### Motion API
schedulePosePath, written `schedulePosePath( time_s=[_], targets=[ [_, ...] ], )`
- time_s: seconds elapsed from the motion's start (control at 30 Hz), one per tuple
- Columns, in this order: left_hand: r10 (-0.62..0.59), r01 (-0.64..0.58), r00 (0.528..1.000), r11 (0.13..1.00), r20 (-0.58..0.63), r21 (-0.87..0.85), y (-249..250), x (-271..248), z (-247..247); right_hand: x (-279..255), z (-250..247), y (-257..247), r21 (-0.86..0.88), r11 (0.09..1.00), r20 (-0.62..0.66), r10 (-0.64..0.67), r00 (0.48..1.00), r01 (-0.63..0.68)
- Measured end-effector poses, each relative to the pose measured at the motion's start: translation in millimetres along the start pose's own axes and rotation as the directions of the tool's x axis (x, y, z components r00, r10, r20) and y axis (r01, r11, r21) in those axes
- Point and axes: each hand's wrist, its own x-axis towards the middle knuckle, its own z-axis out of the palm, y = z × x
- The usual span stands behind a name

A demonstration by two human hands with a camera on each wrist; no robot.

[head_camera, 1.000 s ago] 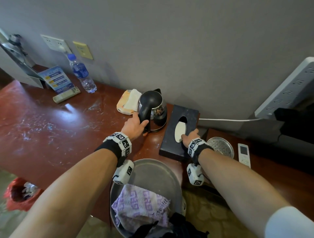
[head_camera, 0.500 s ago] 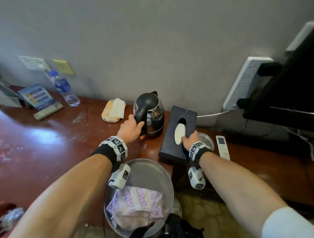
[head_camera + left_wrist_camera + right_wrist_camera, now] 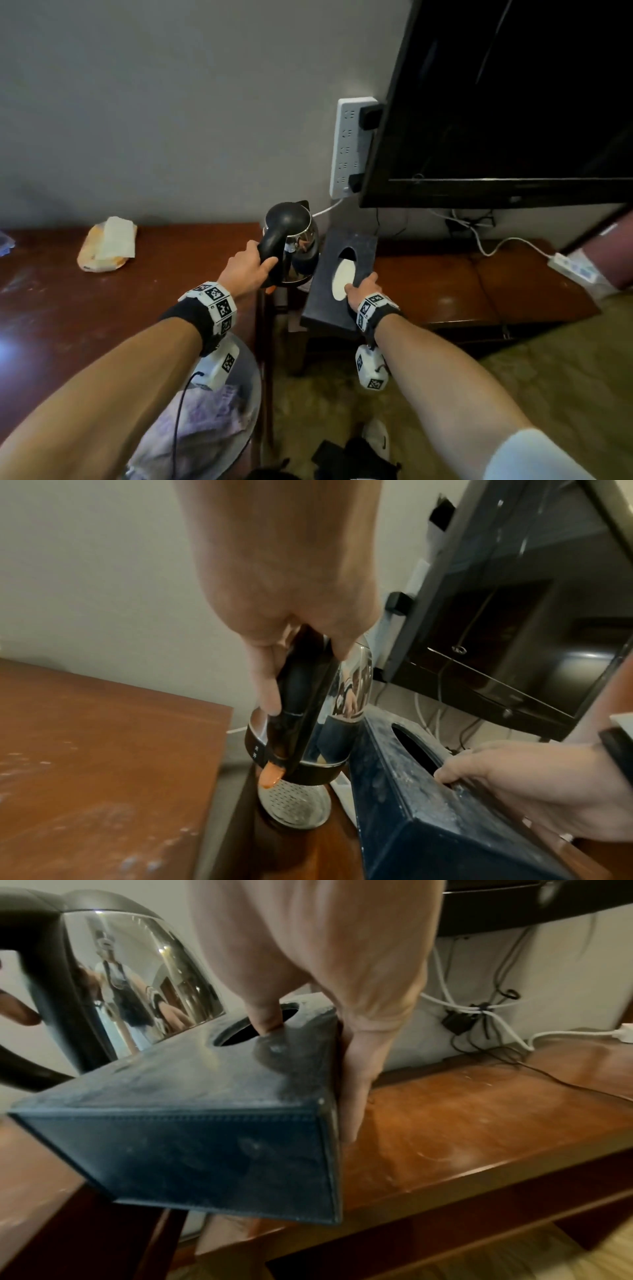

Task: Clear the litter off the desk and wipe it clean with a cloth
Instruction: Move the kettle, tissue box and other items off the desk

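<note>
Head view: left hand [image 3: 247,270] wraps its grip round the kettle [image 3: 291,241] handle, right hand [image 3: 363,286] pinches the tissue box [image 3: 337,284] by its slot, both lifted past the right edge of the dusty surface [image 3: 102,308]. Box tilts, so that thumb-pinch could slip. White tissue shows inside; kettle contents hidden.

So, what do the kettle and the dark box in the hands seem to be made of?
Kettle: body looks like polished steel, since it mirrors the room; its handle, gripped by the left hand, looks like glossy black plastic.
Tissue box, held by the right hand: probably leather or imitation, matte, dark blue-black, with stitched edges and a dusty surface.
</note>
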Motion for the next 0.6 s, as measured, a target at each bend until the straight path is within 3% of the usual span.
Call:
schedulePosePath(
  time_s=[0.3,0.6],
  targets=[
    [-0.011,0.007,0.995,0.999,0.099,0.038,106.3,24.9,116.7,92.8,-76.3,119.8,-0.064,0.994,0.037,0.093,0.995,-0.09],
    [-0.12,0.119,0.99,0.993,0.077,0.028,184.4,48.3,208.2,175.9,-152.5,192.3,-0.16,0.987,0.166,0.056,0.985,-0.029]
  ],
)
